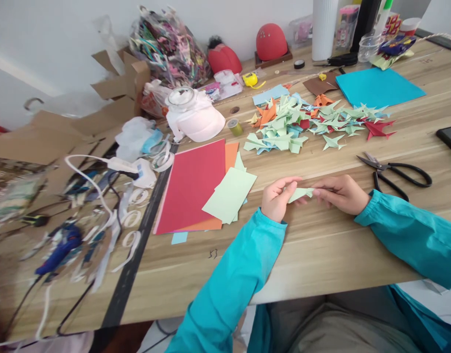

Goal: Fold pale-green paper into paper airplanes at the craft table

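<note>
My left hand [278, 197] and my right hand [341, 192] meet over the wooden table [321, 245], both pinched on a small folded piece of pale green paper [301, 193]. Each hand's fingers are closed on one end of it. Both arms wear teal sleeves. Just left of my left hand lies a loose pale green sheet [229, 194] on top of a stack of red paper [193, 184] and orange paper. Behind my hands a heap of folded paper shapes [306, 125] in green, orange, blue and red is spread out.
Black scissors [396, 174] lie right of my right hand. A blue sheet [378, 87] lies at the back right, a dark tablet [450, 137] at the right edge. Cables, tape rings and a blue glue gun [58, 252] clutter the left; cardboard, bags and jars stand behind.
</note>
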The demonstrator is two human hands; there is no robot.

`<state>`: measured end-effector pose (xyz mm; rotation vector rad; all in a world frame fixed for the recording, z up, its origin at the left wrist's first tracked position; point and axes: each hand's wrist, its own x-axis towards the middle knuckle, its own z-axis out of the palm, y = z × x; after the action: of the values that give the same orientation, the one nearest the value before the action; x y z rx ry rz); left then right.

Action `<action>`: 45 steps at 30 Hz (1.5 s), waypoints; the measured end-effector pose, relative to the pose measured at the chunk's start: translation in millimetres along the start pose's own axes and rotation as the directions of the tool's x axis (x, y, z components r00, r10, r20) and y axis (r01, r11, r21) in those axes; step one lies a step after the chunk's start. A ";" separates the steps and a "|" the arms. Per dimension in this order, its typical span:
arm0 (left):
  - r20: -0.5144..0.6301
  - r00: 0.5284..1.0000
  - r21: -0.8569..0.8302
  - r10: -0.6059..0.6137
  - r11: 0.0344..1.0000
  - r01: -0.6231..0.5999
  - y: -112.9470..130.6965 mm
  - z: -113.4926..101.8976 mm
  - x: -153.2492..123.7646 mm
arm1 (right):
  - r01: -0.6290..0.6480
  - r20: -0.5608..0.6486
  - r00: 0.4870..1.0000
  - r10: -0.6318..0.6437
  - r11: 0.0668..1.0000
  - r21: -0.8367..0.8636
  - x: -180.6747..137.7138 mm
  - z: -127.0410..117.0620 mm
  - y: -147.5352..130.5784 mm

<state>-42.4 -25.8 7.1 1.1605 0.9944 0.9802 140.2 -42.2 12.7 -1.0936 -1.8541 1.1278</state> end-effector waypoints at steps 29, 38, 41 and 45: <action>0.062 0.996 -0.063 0.071 0.996 -0.067 0.2 6.4 -4.0 | 0.034 -0.156 0.988 0.018 0.946 0.324 4.2 2.1 2.9; -0.003 0.991 0.026 0.131 0.991 -0.131 -2.3 6.7 -2.5 | -0.009 -0.191 0.977 0.092 0.917 0.398 6.3 0.7 4.2; -0.004 0.992 0.046 0.127 0.991 -0.127 -1.6 8.6 -3.4 | -0.023 -0.197 0.975 0.107 0.920 0.391 6.4 1.0 2.5; -0.017 0.988 0.078 0.150 0.986 -0.149 -1.3 10.8 -4.8 | -0.035 -0.206 0.970 0.126 0.918 0.394 6.6 0.7 2.3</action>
<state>-33.2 -33.3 7.6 1.3050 0.9811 1.0842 137.6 -35.8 11.2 -1.0240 -1.3442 1.2916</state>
